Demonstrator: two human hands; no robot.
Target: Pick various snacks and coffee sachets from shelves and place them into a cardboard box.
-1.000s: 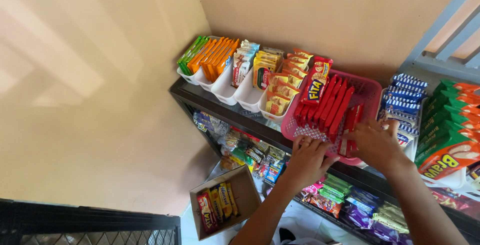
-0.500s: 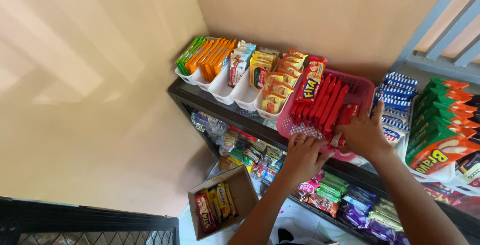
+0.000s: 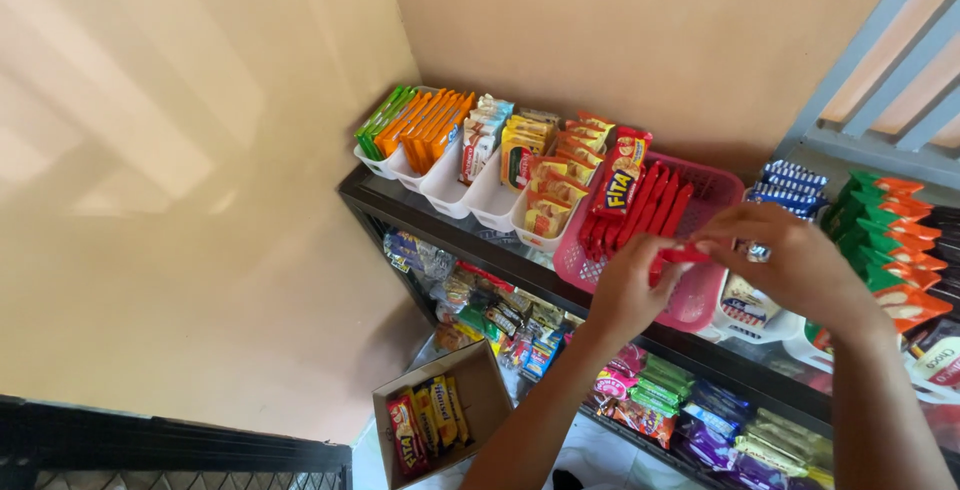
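Head view: a red packet (image 3: 683, 252) is held between both hands over the pink basket (image 3: 700, 295) on the top shelf (image 3: 400, 212).

Head view: the packet is gripped at its left end by the closed fingers of the left hand (image 3: 632, 287) and pinched at its right end by the right hand (image 3: 790, 260), on which a ring is worn. It is kept just above the front right part of the basket, beside the row of red packets (image 3: 640, 212) stood on edge inside. White bins (image 3: 470, 195) with orange, green and yellow packets are lined up to the left of the basket, touching one another. Blue packets (image 3: 785, 185) and green boxes (image 3: 880, 230) are seen to the right. More snacks are stacked on the lower shelf (image 3: 660, 390), and an open cardboard box (image 3: 440, 415) with packets is set on the floor below.
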